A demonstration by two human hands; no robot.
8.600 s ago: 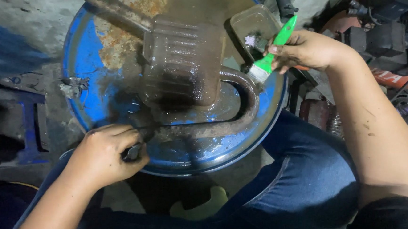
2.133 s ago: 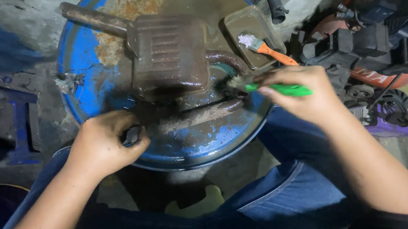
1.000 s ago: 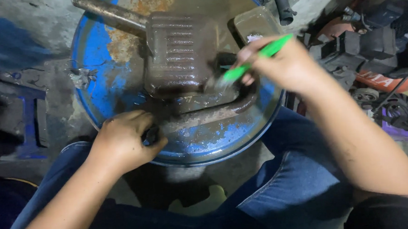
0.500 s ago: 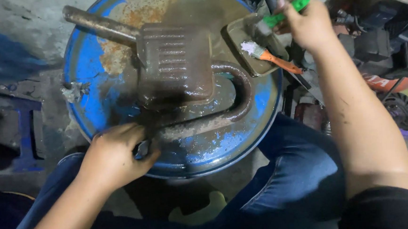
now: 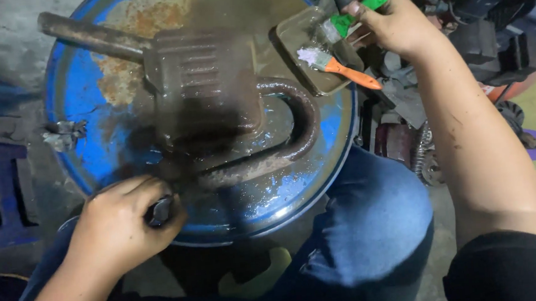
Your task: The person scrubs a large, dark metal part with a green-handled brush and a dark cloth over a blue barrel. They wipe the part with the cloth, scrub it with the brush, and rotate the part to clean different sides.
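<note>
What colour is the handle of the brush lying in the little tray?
Orange: the brush lying in the tray has an orange handle, clear in the head view.

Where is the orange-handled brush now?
The orange-handled brush lies in the small tray at the drum's far right edge, just below the right hand.

The rusty muffler point(image 5: 205, 89) and its curved pipe point(image 5: 300, 127) crowd the blue drum lid's point(image 5: 73, 106) middle; open lid remains at left, while the tray point(image 5: 308, 49) blocks the upper right.
</note>
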